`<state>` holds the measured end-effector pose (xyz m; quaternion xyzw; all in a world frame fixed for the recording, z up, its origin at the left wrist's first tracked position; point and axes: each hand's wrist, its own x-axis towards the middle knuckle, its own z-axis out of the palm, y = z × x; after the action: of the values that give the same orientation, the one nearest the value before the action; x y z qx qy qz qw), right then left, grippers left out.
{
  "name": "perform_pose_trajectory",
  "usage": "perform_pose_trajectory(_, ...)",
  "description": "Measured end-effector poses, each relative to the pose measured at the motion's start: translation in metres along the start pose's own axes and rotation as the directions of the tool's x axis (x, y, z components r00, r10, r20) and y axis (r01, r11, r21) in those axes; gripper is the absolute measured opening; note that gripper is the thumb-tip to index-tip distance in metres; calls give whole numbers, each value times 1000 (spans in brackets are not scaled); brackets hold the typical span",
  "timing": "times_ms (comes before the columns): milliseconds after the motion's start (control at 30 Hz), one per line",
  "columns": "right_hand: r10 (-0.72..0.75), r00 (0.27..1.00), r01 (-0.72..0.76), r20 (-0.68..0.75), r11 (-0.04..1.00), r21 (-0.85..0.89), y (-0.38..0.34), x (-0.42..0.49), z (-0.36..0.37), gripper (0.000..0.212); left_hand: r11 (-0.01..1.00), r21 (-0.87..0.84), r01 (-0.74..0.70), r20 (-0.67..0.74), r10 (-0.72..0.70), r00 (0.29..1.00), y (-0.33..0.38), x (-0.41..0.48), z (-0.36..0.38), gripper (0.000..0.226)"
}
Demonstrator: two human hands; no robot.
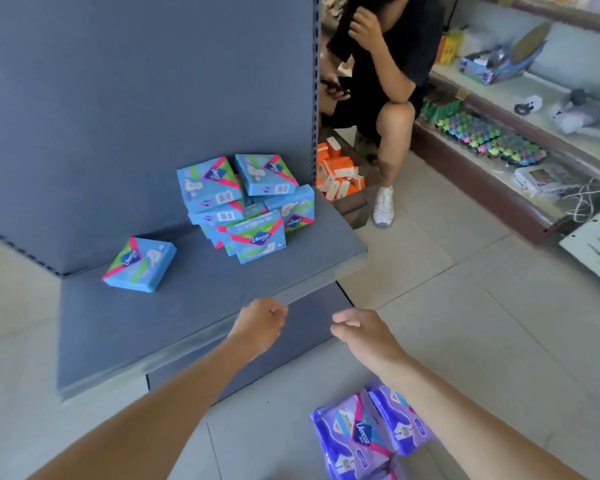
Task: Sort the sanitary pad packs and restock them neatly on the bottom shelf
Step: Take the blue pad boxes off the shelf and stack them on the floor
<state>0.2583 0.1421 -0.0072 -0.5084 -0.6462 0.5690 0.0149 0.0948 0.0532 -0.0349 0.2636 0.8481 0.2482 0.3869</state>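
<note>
Grey bottom shelf [136, 323] lies before left grip [260, 323] and right grip [359, 329], both curled, empty. Better square the blue heap [253, 237] beyond them before adding purple packs [361, 434].

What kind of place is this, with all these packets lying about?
Most likely a small shop, perhaps mid-restock. A grey shelving unit holds a pile of blue pad packs, orange boxes sit in the next bay, and display shelves of small goods line the right side.
</note>
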Motion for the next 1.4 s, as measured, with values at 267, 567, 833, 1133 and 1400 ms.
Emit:
perform_pose_trajectory(267, -96, 985, 116, 145, 984, -138, -70, 35, 112, 32, 985, -14, 173, -301, -170, 939, -100, 12, -121, 28)
perform_pose_trajectory(567, -326, 945, 323, 24, 921, -217, -188, 131, 202, 31, 993, 11, 117, -554, -91, 828, -156, 95, -212, 51)
perform_pose_trajectory(833, -650, 663, 504, -370, 754, -421, -248, 166, 196, 23, 967, 37, 254, -534, -196, 822, -167, 131, -226, 89)
perform_pose_trajectory(1133, -381, 850, 96, -364, 791, -605, -245, 190, 191, 113, 855, -217, 471, -373, -519, 769, -192, 140, -219, 105)
perform_pose_trajectory(1400, -327, 886, 133, -329, 858, -496, -251, 193, 190, 109, 824, -321, 467, -404, -565, 719, -192, 151, -211, 102)
